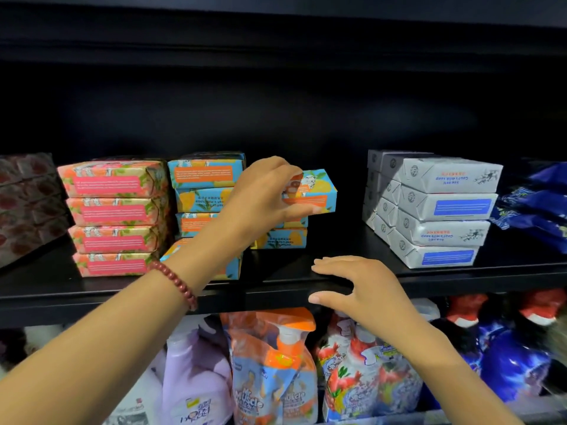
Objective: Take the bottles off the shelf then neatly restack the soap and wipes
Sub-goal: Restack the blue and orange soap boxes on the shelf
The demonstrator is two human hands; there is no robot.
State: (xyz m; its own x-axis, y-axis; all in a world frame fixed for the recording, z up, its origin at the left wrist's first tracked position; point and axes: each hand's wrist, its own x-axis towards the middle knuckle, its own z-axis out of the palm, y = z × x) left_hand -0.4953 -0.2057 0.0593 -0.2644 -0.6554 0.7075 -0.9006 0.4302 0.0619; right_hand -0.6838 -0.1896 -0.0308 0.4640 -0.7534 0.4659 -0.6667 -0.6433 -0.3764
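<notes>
My left hand (265,194) grips a blue-and-orange soap bar (316,191) and holds it on top of a short pile of the same bars (285,237) on the black shelf (291,286). A taller stack of blue-and-orange bars (205,185) stands just to the left, and a pink stack (113,216) further left. My right hand (352,286) rests with straight fingers on the shelf's front edge, holding nothing. A stack of white soap boxes (438,210) stands to the right. Dark blue packs (540,207) lie at the far right.
Dim red-patterned packs (27,204) sit at the far left of the shelf. On the shelf below stand a lilac bottle (193,372), an orange pump bottle (276,363), a strawberry-print bottle (362,378) and dark blue bottles with red caps (515,348). Bare shelf lies between the blue and white stacks.
</notes>
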